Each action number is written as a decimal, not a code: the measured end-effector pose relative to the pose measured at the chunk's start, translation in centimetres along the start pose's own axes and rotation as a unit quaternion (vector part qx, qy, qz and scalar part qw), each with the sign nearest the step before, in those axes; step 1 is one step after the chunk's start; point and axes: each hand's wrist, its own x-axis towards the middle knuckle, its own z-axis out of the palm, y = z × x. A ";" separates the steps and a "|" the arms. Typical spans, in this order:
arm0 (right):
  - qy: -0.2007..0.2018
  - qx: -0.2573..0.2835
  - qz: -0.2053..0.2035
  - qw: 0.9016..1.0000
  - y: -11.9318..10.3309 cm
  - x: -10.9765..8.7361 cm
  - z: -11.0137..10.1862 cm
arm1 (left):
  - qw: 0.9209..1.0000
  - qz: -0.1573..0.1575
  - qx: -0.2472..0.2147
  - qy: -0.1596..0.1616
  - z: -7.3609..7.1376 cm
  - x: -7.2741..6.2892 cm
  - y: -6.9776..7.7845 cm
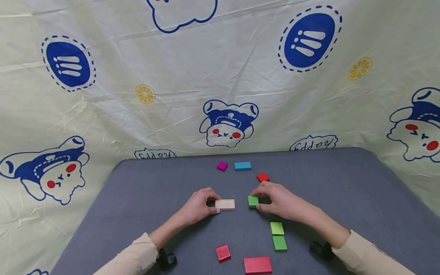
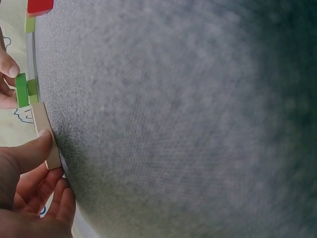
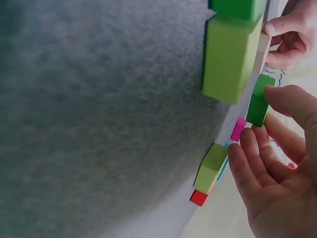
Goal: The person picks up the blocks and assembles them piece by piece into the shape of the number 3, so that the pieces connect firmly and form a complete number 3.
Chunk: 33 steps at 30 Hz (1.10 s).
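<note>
My left hand (image 1: 197, 206) pinches a pale wooden block (image 1: 226, 205) by its left end, thumb on the near side. Across a small gap, my right hand (image 1: 283, 201) holds a green block (image 1: 252, 201) between thumb and fingers. In the left wrist view the thumb lies against the face of the pale block (image 2: 44, 134). The right wrist view shows the green block (image 3: 260, 100) pinched, with the other fingers spread below it. Just beyond the right hand lies a red block (image 1: 262, 177). A light green block (image 3: 210, 168) beside it is hidden in the head view.
Toward the back lie a magenta block (image 1: 222, 166) and a blue block (image 1: 243, 166). Nearer me are a lime block (image 1: 277, 228) touching a green one (image 1: 280, 243), a small red block (image 1: 223, 253) and a larger red block (image 1: 258, 265). All rest on a grey table (image 1: 154, 179).
</note>
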 end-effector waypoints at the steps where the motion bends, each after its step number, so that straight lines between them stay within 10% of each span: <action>1: -0.005 0.001 0.001 1.000 -0.1 0.2 0.1 | 1.000 0.000 0.000 0.000 0.0 0.0 0.0; 33: -0.060 0.002 0.010 0.998 -1.5 3.4 2.1 | 1.000 0.009 -0.012 -0.006 -0.2 0.2 0.0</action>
